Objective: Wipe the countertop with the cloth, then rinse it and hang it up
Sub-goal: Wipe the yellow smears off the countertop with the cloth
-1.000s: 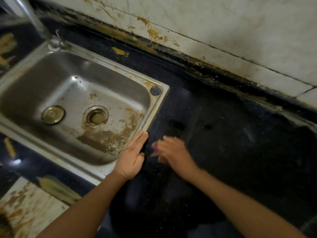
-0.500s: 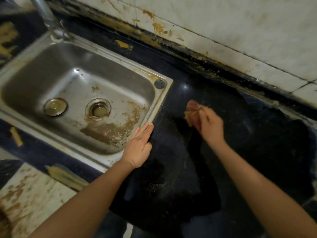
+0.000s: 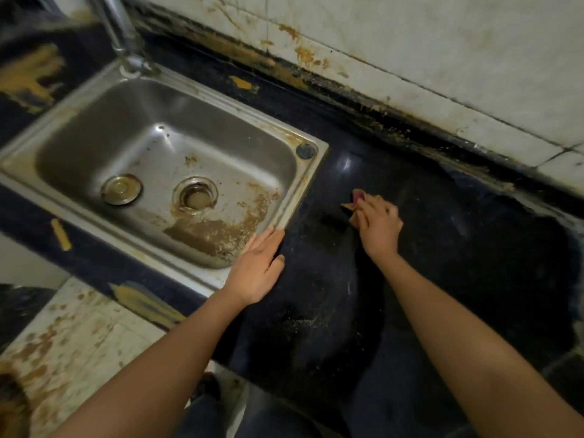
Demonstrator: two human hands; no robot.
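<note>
Crumpled pink-tan cloth [image 3: 356, 198] under right hand [image 3: 378, 224]

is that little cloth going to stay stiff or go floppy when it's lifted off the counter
Probably floppy: the cloth sits crumpled under the right hand, with a limp corner poking out. Likely light, since it bunches almost entirely beneath the fingers. It may slide easily on the glossy countertop.

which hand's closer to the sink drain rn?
Left. Left hand rests flat at the sink rim, right of the drain; right hand grips the cloth farther right on the countertop.
</note>
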